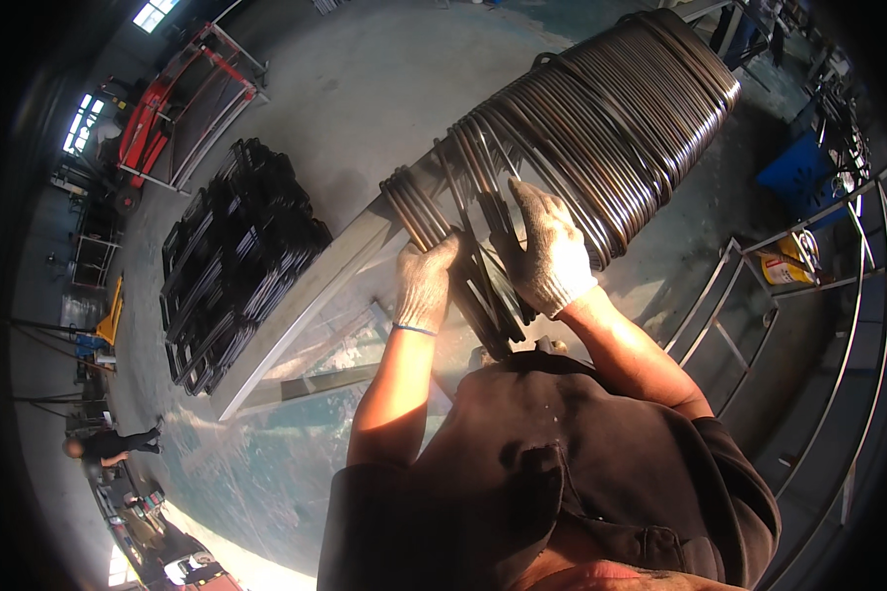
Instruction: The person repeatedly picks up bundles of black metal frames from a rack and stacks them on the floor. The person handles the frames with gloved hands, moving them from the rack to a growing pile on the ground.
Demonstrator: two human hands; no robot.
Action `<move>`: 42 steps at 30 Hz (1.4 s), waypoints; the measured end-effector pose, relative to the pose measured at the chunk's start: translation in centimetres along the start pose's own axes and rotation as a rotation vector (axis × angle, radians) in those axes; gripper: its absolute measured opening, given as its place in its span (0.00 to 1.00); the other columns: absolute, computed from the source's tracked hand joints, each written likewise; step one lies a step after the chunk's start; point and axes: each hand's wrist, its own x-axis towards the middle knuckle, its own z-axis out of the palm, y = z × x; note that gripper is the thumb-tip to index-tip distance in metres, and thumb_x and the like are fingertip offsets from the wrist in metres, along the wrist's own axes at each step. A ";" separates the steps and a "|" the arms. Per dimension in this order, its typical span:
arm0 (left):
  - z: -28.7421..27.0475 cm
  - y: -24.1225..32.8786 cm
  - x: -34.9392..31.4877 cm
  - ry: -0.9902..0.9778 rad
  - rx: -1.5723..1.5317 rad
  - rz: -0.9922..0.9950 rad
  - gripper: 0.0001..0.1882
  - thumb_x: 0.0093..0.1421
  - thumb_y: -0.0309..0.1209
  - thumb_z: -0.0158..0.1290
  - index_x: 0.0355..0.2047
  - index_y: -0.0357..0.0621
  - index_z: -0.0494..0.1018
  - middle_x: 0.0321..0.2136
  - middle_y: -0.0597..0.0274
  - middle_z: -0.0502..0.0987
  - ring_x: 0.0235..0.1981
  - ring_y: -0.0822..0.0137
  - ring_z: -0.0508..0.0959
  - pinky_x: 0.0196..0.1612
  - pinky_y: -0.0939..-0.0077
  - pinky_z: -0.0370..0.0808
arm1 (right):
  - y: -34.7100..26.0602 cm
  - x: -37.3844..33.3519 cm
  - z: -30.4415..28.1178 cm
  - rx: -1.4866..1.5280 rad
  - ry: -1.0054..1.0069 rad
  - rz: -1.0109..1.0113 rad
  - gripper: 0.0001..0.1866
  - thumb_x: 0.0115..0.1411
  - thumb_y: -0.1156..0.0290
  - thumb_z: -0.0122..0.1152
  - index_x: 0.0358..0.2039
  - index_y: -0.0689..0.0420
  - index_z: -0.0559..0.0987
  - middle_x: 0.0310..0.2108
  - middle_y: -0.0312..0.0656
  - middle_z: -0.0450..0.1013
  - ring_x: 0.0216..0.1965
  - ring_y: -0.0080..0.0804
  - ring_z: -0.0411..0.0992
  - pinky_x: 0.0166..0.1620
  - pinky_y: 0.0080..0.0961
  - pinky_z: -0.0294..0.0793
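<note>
Dark bent metal rod frames (641,118) hang packed in a long row on a pale metal beam (291,313), up to the far right. My left hand (426,286), in a pale knit work glove, is closed round a small bunch of these frames (416,217) at the near end. Just right of it, my right hand (554,251), gloved likewise, is at a second bunch of frames (481,175). Its thumb points up and its fingers are partly hidden behind the rods. The lower ends of both bunches hang close to my body.
A pile of black metal frames (241,261) lies on the floor to the left. Beyond it stands a red wheeled rack (153,123). A metal tube frame (739,325), a yellow bucket (790,261) and a blue bin (803,182) are at right. A person (118,445) is far left.
</note>
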 end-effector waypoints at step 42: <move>-0.3 1.1 0.8 -0.379 -0.876 -0.153 0.15 0.71 0.36 0.63 0.52 0.41 0.81 0.45 0.51 0.87 0.44 0.55 0.88 0.51 0.57 0.87 | -2.4 -5.0 4.0 0.214 -0.239 0.009 0.40 0.68 0.61 0.70 0.74 0.64 0.65 0.68 0.54 0.71 0.61 0.51 0.78 0.59 0.43 0.83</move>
